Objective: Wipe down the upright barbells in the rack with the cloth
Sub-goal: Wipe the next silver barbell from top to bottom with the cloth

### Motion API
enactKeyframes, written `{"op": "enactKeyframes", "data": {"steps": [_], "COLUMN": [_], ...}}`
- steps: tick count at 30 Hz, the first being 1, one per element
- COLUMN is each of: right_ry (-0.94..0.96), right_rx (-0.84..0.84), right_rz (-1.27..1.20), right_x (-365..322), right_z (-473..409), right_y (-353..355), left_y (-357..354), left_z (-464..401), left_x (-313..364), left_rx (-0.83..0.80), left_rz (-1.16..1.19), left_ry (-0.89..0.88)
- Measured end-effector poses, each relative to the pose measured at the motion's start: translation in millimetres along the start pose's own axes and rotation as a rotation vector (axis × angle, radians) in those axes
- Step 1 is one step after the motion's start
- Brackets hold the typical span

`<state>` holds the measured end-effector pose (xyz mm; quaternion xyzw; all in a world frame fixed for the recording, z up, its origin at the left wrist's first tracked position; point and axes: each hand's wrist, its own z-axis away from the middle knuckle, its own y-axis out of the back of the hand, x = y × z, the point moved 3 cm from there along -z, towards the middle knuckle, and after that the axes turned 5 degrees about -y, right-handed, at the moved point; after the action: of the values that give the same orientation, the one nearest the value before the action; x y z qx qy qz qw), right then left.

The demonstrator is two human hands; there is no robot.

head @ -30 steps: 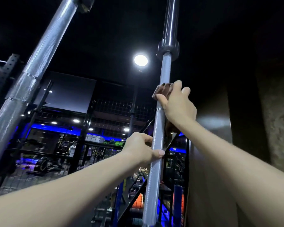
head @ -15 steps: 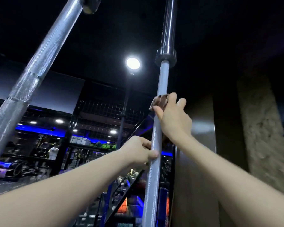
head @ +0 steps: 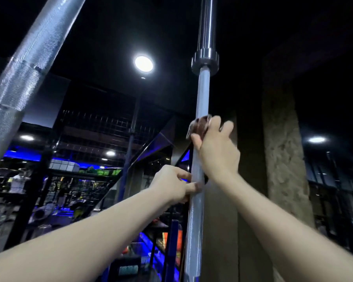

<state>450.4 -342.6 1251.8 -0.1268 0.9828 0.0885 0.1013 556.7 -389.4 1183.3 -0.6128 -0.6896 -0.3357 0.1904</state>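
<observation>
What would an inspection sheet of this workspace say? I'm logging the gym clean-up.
Surface: nothing seen; view tilts up at a dark ceiling.
Job's things: upright bar, collar above; brown cloth wrapped on its shaft; second bar leans at left, untouched.
Clutter: nothing seen on the bars.
Grippers: right hand holds the cloth round the bar; left hand grips the shaft below.
Cables: nothing seen.
Surroundings: ceiling lamp, wire-mesh racks, rough pillar, a person far left.

Both hands (head: pixel 216 153) on upright barbell (head: pixel 201 106)
</observation>
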Motion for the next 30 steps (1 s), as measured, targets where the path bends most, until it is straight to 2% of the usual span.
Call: {"op": "enactKeyframes", "data": {"steps": [3, 5, 7, 11, 14, 18, 20, 26, 30], "right_ry": [0.045, 0.040, 0.032, -0.011, -0.003, 0.019, 0.017, -0.017, -0.006], "right_rx": [-0.155, -0.209, -0.170, -0.062, -0.042, -0.219, -0.269, -0.110, -0.109], "right_rz": [0.091, 0.133, 0.086, -0.025, -0.033, 0.058, 0.092, -0.017, -0.067], "right_x": [13, 17, 12, -4, 0, 18, 20, 5, 10], "right_z": [60, 67, 46, -13, 10, 82, 86, 13, 28], "right_y": [-7, -4, 1, 9, 3, -8, -6, 4, -2], "left_y": [-2, -4, -4, 1, 0, -4, -4, -5, -5], "left_z": [10, 22, 30, 32, 34, 38, 39, 36, 34], "left_x": [-10, -15, -17, -13, -13, -15, -16, -21, -26], "left_rx": [-0.018, -0.069, -0.142, -0.192, -0.194, -0.172, -0.161, -0.140, -0.120], "left_rz": [0.041, 0.083, 0.105, 0.122, 0.141, 0.152, 0.152, 0.188, 0.232], "left_ry": [-0.006, 0.029, 0.048, 0.061, 0.060, 0.043, 0.056, 0.074, 0.075]}}
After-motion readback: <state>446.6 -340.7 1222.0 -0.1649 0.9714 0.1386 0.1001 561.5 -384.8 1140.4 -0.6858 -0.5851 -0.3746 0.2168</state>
